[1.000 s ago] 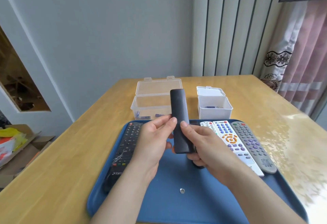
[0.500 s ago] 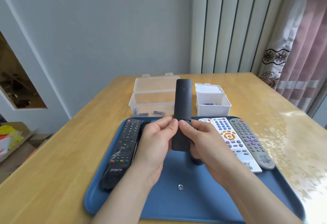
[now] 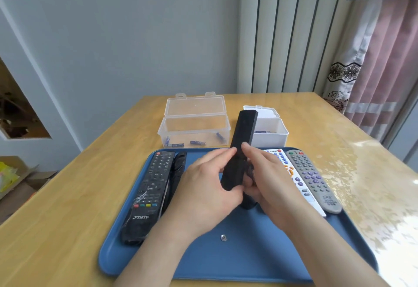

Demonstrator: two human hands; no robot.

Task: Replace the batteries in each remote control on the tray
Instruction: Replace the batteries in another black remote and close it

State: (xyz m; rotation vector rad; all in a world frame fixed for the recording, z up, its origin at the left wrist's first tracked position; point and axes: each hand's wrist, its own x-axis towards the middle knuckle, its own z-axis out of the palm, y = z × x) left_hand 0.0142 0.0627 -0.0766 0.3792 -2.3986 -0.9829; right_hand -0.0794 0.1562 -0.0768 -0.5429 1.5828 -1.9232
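Both hands are closed around one slim black remote (image 3: 240, 148), held above the blue tray (image 3: 260, 261) with its far end tilted up and away toward the boxes. The left hand (image 3: 205, 187) wraps the lower part, its thumb across the bottom end and its forefinger pressed to the left edge partway up. The right hand (image 3: 269, 182) grips from the other side, thumb tip against the right edge, just opposite the left forefinger. The side facing up is plain and smooth, with no writing that can be read.

On the tray, at the left, lies a long black remote (image 3: 149, 194) printed "THTF" in white near its close end, with a row of red, green, yellow and blue keys above the name. A second dark remote (image 3: 177, 169) lies right beside it, partly under it. At the right lie a white remote (image 3: 291, 173) with orange and blue keys, partly hidden by the right hand, and a grey remote (image 3: 313, 178) with purple keys; its small label is too blurred to read.

Beyond the tray, a clear open box (image 3: 194, 128) holds several blue batteries (image 3: 198, 143), and a white open box (image 3: 270, 130) shows one battery inside.
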